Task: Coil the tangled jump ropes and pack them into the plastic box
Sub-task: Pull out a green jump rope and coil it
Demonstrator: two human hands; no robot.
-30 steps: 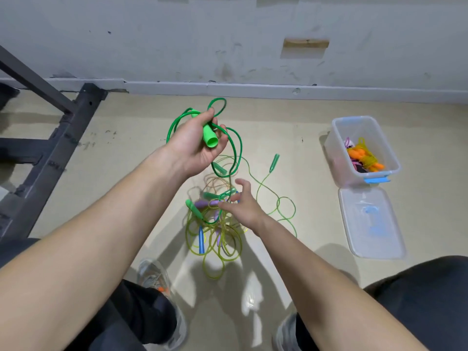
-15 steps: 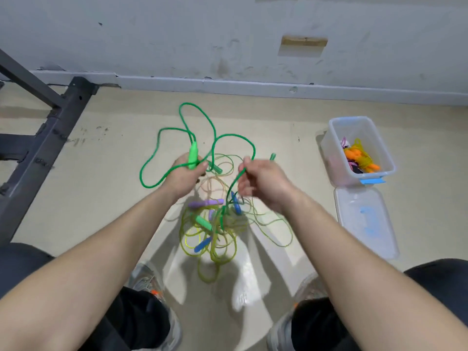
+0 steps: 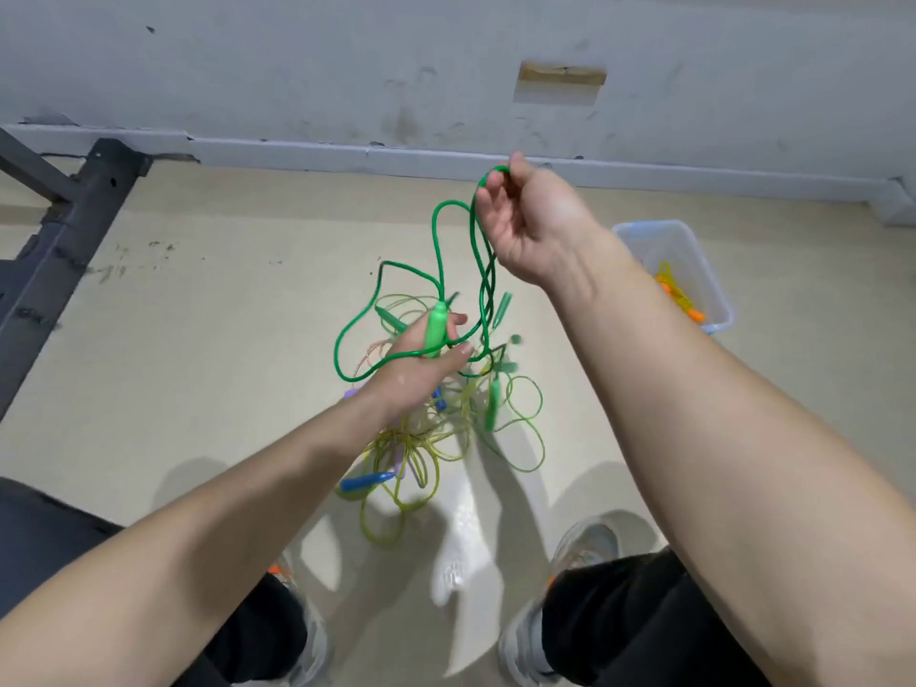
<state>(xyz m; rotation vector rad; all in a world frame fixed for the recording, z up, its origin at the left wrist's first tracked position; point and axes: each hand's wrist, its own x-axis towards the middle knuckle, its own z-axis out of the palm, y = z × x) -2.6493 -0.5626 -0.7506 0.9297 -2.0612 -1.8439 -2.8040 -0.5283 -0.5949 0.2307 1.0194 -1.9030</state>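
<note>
green rope (image 3: pixel 434 240): its cord is being held up in the air between both hands, above the pile. one long loop is hanging from the right hand down to the left hand, and another is bulging out to the left of the left hand.
green handle (image 3: pixel 435 332): it is being held roughly upright in the left hand, with the cord running out of its top.
left hand (image 3: pixel 421 371): it is being held low, over the far part of the pile. the thumb and fingers are being curled round the green handle, grasping it.
right hand (image 3: pixel 530 225): it is being held higher, farther and to the right. the top of the cord loop is being pinched between thumb and forefinger, and the other fingers are being left loosely bent.
tangled ropes (image 3: pixel 416 443): yellow-green and pale cords are lying heaped on the floor (image 3: pixel 208 369) between the two forearms, with a blue handle (image 3: pixel 367 482) at the near left edge of the heap.
plastic box (image 3: pixel 721 309): it is standing open on the floor at the far right, partly hidden by the right forearm. an orange and yellow rope (image 3: pixel 676 290) is lying inside it.
metal frame (image 3: pixel 64 230): it is standing at the far left, against the wall (image 3: pixel 297 66).
</note>
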